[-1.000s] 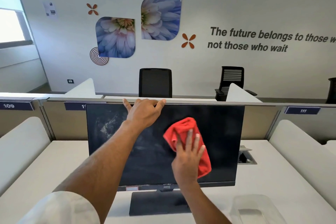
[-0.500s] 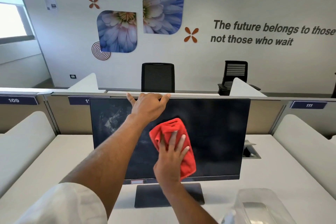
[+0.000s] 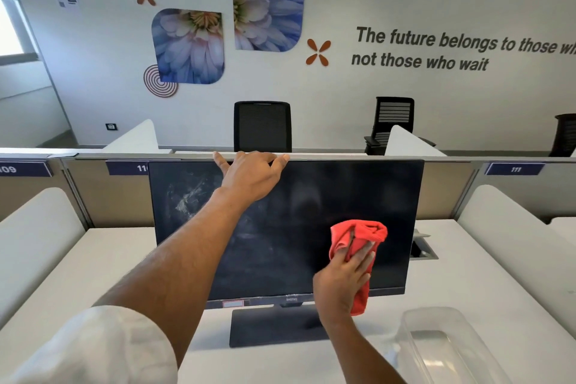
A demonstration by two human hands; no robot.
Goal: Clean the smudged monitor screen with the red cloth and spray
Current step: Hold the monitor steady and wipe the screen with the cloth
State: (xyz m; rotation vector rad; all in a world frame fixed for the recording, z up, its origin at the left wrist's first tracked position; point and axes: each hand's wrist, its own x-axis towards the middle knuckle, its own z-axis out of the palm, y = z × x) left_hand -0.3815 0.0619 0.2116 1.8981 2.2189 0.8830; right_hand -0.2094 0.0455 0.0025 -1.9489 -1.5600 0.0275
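Right hand point(image 3: 341, 282): grip flat, fingers spread and pressed on the red cloth point(image 3: 358, 246), pinning the bunched fabric against the glass. Cloth sits on the lower right part of the screen; its tail hangs past the bottom bezel.

Left hand point(image 3: 252, 176): grip hooked over the top edge of the monitor point(image 3: 311, 196), fingers curled behind, thumb out to the side. It braces the panel; it holds nothing else.

Monitor: dark, switched off, upright on its stand point(image 3: 274, 326) on the white tabletop point(image 3: 467, 284). Right half looks mostly clear. A pale smear patch point(image 3: 190, 196) shows on the upper left, with fainter haze across the middle behind the left forearm.

Clear plastic container point(image 3: 442, 349): near right corner of the tabletop, just beside the right wrist. Spray bottle: not clearly visible; cannot tell where it is.

Step in hand, by judgement: wiping stage, worked on the right portion.

Next move, by judgement: carry the cloth leftward across the middle to the smear patch, keeping firm flat pressure. The left hand and forearm cover part of that area, so the brace probably needs shifting.
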